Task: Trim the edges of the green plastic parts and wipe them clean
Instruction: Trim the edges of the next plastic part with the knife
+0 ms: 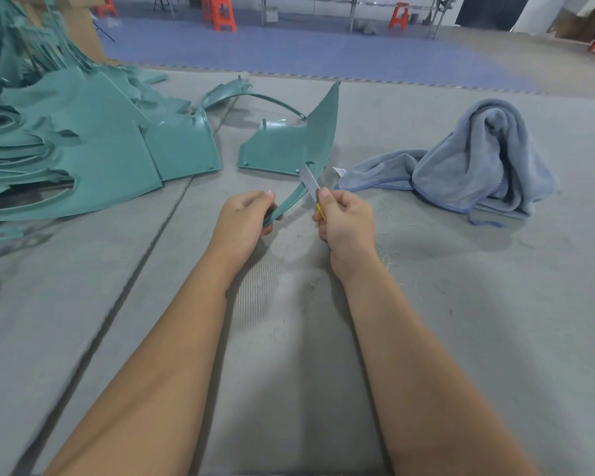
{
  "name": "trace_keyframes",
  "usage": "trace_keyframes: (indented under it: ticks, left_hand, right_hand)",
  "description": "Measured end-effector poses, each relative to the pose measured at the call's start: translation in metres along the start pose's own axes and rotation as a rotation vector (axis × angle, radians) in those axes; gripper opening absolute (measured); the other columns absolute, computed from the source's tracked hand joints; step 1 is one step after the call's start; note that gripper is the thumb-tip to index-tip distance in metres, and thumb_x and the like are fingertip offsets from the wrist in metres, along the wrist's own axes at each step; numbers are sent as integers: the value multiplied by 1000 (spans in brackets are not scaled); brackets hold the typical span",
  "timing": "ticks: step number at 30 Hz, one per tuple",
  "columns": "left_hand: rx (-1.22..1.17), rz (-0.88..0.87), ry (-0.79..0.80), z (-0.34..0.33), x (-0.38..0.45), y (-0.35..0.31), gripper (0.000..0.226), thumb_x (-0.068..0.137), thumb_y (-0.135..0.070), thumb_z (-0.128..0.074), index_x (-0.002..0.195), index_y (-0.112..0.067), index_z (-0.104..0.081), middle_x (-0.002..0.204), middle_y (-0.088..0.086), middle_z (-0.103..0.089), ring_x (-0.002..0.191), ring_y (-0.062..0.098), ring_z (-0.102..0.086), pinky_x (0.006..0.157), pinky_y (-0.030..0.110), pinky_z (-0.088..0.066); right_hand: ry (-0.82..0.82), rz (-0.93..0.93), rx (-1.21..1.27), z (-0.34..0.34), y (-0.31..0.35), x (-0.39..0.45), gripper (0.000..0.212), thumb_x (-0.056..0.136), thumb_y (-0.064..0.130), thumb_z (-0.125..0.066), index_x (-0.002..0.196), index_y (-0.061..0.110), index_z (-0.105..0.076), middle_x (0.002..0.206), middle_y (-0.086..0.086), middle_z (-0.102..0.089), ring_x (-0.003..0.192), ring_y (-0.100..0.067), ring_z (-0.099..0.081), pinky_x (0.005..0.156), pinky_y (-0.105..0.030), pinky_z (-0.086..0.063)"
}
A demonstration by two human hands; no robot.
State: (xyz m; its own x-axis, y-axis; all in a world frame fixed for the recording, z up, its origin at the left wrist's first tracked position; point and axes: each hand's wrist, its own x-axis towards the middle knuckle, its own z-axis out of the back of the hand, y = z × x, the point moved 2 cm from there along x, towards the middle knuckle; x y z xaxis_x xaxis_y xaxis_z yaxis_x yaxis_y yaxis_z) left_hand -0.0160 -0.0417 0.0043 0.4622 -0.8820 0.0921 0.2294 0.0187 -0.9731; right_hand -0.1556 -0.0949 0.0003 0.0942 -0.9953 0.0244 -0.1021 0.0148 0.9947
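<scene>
While the left hand (246, 214) grips the near end of a curved green plastic part (320, 132), its fingers (267, 197) curled round the rim, the right hand (346, 219) clenches a knife (309, 182) against the part's edge. One grey towel (474, 163) lies crumpled to the right; a heap of green parts (66, 139) crowds the left. Three orange stools (222, 13) stand beyond on the floor.

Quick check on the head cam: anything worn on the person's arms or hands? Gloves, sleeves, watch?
Nothing worn. The left hand and right hand are bare, no gloves, and no rings show on the fingers. Both forearms are bare down to the frame edge: no sleeves, watch, bands or markings visible.
</scene>
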Motion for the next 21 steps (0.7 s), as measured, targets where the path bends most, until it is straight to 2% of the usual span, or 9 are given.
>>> trace_keyframes:
  ticks: [3, 5, 7, 11, 13, 16, 19, 21]
  left_hand:
    - [13, -25, 30, -1, -2, -1, 33, 96, -26, -50, 66, -15, -59, 48, -15, -49, 44, -1, -41, 47, 9, -35]
    - [50, -45, 50, 0, -3, 0, 33, 93, -28, -55, 62, -18, -61, 48, -13, -46, 46, 4, -39, 50, 18, -34]
    - [89, -52, 59, 1, -2, 2, 32, 91, -32, -58, 62, -19, -62, 48, -11, -43, 48, 8, -37, 52, 25, -31]
    - [19, -44, 35, 4, 0, 2, 34, 91, -30, -59, 59, -20, -61, 47, -9, -40, 49, 11, -34, 53, 27, -28]
    - [-13, -41, 23, 4, 1, 1, 33, 93, -28, -56, 62, -18, -60, 47, -10, -40, 45, 7, -35, 49, 22, -29]
    - [-58, -4, -14, 4, 2, 1, 40, 100, -30, -41, 70, -11, -59, 49, -8, -46, 40, 0, -39, 41, 11, -32]
    - [-140, 28, -16, 4, 2, 1, 54, 105, -40, -24, 78, -8, -57, 50, -6, -48, 41, 2, -41, 41, 13, -32]
    - [-136, 26, -17, 4, 1, 3, 60, 105, -45, -18, 76, -9, -56, 49, -7, -49, 42, 2, -41, 41, 13, -33]
  right_hand:
    - [-62, -19, 82, 1, 0, 3, 27, 98, 19, -56, 72, 13, -60, 54, 4, -55, 46, -8, -40, 47, -22, -35]
    - [-66, -19, 138, 1, -1, 3, 27, 99, 17, -55, 73, 12, -59, 53, 4, -54, 44, -8, -39, 44, -20, -34]
    - [-62, -37, 276, 5, -2, 3, 25, 100, 16, -54, 75, 11, -58, 52, 4, -54, 43, -7, -37, 42, -18, -32]
    - [-51, -170, 591, 16, 1, 8, 24, 103, 18, -48, 81, 14, -55, 54, 2, -53, 44, -7, -38, 42, -17, -32]
    - [35, -142, 464, 15, 3, 6, 23, 102, 20, -49, 80, 15, -56, 56, 0, -55, 44, -9, -39, 42, -18, -32]
    - [247, -17, 100, 4, 2, -2, 22, 97, 18, -56, 76, 16, -58, 54, 2, -55, 42, -8, -37, 40, -16, -30]
    - [385, 85, -138, -3, 1, -7, 22, 94, 13, -60, 73, 18, -60, 52, 4, -55, 43, -3, -40, 43, -12, -31]
    - [431, 132, -229, -5, 0, -9, 21, 94, 11, -62, 74, 18, -61, 50, 7, -55, 43, 0, -43, 46, -10, -33]
